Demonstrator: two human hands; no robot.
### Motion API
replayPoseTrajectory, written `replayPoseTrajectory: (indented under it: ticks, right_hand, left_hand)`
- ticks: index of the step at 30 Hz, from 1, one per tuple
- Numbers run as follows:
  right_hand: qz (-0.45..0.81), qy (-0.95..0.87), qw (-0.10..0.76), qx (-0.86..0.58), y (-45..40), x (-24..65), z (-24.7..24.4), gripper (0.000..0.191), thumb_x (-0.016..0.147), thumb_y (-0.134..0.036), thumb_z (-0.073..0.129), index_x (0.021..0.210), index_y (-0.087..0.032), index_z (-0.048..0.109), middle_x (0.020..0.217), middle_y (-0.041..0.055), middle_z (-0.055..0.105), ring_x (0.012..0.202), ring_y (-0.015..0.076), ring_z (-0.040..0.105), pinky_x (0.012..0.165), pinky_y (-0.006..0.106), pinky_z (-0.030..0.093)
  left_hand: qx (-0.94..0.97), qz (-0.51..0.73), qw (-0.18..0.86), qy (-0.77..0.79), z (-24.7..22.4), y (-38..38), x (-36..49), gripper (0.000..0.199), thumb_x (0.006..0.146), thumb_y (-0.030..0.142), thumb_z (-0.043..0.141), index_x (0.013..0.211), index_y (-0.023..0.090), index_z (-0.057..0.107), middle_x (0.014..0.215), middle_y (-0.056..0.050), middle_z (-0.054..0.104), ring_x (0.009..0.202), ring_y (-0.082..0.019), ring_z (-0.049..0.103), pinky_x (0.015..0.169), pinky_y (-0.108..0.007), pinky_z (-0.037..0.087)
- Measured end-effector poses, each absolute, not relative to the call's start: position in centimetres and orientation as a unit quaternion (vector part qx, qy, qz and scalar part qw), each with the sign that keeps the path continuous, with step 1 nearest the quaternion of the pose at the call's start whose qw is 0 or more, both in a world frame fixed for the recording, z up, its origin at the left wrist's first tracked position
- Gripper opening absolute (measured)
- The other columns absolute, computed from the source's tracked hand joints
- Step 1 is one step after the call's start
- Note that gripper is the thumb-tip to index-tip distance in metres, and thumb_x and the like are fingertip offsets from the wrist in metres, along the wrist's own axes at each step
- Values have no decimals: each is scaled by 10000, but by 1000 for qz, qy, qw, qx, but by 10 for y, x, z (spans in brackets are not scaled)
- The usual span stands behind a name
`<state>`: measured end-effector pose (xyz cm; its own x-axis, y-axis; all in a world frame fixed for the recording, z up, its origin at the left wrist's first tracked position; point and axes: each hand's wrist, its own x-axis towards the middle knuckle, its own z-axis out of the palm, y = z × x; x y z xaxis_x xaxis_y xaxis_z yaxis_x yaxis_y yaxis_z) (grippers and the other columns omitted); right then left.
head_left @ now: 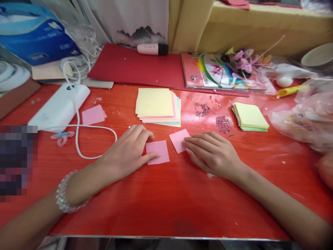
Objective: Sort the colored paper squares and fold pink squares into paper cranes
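My left hand (130, 147) lies on the red table with its thumb stretched over a pink paper square (161, 152) and its other fingers bent behind it. Just right of that square is a second pink square (178, 140), tilted, its right corner under the fingertips of my right hand (213, 151). The right fingers lie flat and close together, and nothing is gripped in them. Behind the hands stands a stack of larger paper sheets (156, 102), pale yellow on top. A smaller yellow-green stack (251, 115) is at the right, and more pink squares (93, 114) are at the left.
A white power bank (61, 107) with a looping cable (77, 139) and a hair tie (62, 138) are left. Along the back are red card (130, 67), a pink marker (152, 49) and a paper pack (215, 71). Plastic bags (307, 111) lie right; the table's front edge (169, 237) is near.
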<state>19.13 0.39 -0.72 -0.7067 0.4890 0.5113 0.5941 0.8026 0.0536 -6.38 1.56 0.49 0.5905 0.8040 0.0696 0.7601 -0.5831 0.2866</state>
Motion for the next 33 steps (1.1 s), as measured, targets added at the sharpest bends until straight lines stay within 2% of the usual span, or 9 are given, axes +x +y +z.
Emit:
replayPoseTrajectory:
  ticks: [4,7,11,15,20,24,26,28,33]
  right_hand:
    - [-108,-917,241,-297,3,193,-8,113,818,-155,611,894,-98,672,890,76,734,734,182,629,627,318,506]
    - [-94,-923,237,-288,3,194,-9,137,813,-148,613,923,-87,668,908,90,726,747,189,615,629,322,501]
    - [-66,-934,234,-263,-2,190,-11,190,825,-155,602,990,-79,655,952,108,713,792,192,607,671,324,504]
    - [-41,-936,228,-266,-11,181,-10,255,851,-246,585,1015,-63,656,995,121,701,811,202,602,681,334,508]
    - [3,-941,188,-283,-18,175,-8,395,886,-359,534,1120,-55,628,1090,149,664,907,241,596,741,376,516]
    - [39,-930,210,-298,-23,172,-9,381,892,-326,528,1149,-52,592,1122,177,631,981,248,587,798,364,520]
    - [60,-904,260,-334,-25,172,-10,279,898,-208,505,1103,-38,589,1085,192,619,981,222,597,820,322,519]
    - [68,-877,296,-373,-24,173,-10,202,887,-125,482,1042,-53,591,1023,182,612,940,202,606,807,302,520]
    - [12,-888,265,-377,-20,172,-10,154,868,-157,512,984,-115,604,945,139,644,821,214,584,718,359,508]
  left_hand:
    - [867,66,190,456,10,13,-61,266,833,416,576,826,156,521,885,-58,550,849,-216,469,792,-384,425]
    - [835,53,258,484,14,13,-59,230,845,365,565,748,181,469,823,-22,543,785,-185,493,724,-326,414]
    - [771,89,315,547,17,12,-57,124,853,313,538,863,205,477,870,7,606,766,-165,562,681,-291,407]
    - [721,173,351,572,20,9,-58,145,877,355,499,960,239,529,917,20,649,810,-162,605,708,-284,427]
    - [653,287,383,587,26,8,-57,178,849,377,557,943,227,544,813,33,635,611,-101,580,600,-230,452]
    - [635,245,486,549,21,6,-52,193,864,382,529,950,209,523,749,34,625,556,-100,576,552,-224,473]
    - [678,208,451,542,16,3,-49,175,881,363,501,961,209,528,834,14,650,664,-126,619,622,-244,495]
    - [744,189,355,533,11,-2,-47,149,902,305,470,1002,212,529,948,-5,659,805,-147,635,732,-266,496]
    - [868,164,133,449,1,-11,-44,292,916,257,441,1185,151,483,1067,-79,607,970,-208,560,888,-351,453]
